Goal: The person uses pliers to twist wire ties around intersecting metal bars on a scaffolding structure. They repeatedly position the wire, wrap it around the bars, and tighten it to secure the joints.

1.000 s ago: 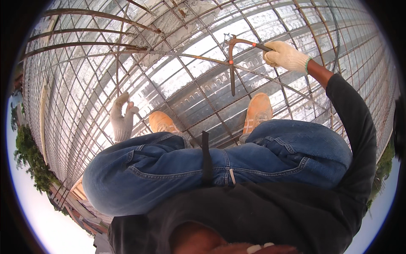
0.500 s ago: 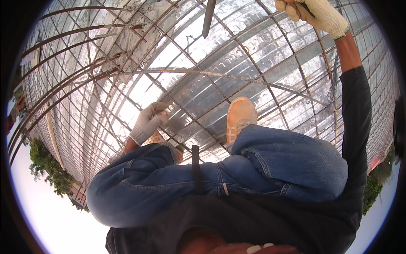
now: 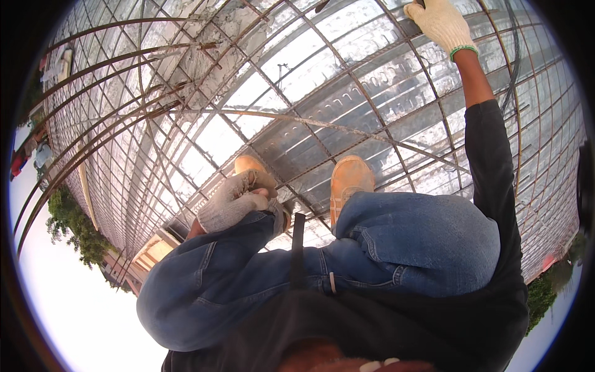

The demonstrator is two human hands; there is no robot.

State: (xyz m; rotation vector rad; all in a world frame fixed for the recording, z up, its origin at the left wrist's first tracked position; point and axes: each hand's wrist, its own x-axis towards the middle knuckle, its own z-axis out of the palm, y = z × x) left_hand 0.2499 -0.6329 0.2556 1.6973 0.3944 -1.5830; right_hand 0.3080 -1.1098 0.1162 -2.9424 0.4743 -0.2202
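Note:
My left hand point(image 3: 230, 203), in a worn grey-white knit glove, is in front of my left knee beside my left shoe point(image 3: 250, 163). Its fingers are curled in, and whatever they may hold is hidden. Far to the upper right, my right hand point(image 3: 441, 26) wears a cream glove with a green cuff. That hand is closed around something dark at the picture's top edge, mostly cut off from view. Under both hands spreads a grid of rusty steel rebar point(image 3: 356, 79) above shiny ribbed metal sheeting point(image 3: 322, 139).
I squat with my right shoe point(image 3: 352, 177) on the grid. Long curved rebars point(image 3: 118, 54) stick out at the left, near rough concrete point(image 3: 214, 46). A loose bar point(image 3: 291, 118) lies slantwise across the mesh. Dark wires point(image 3: 513, 56) run at the right. Trees point(image 3: 77, 226) stand beyond the left edge.
My left hand has come nearer my left knee and curled more. My right hand has shifted a little left and up. The dark flat bar at the top has mostly left the picture.

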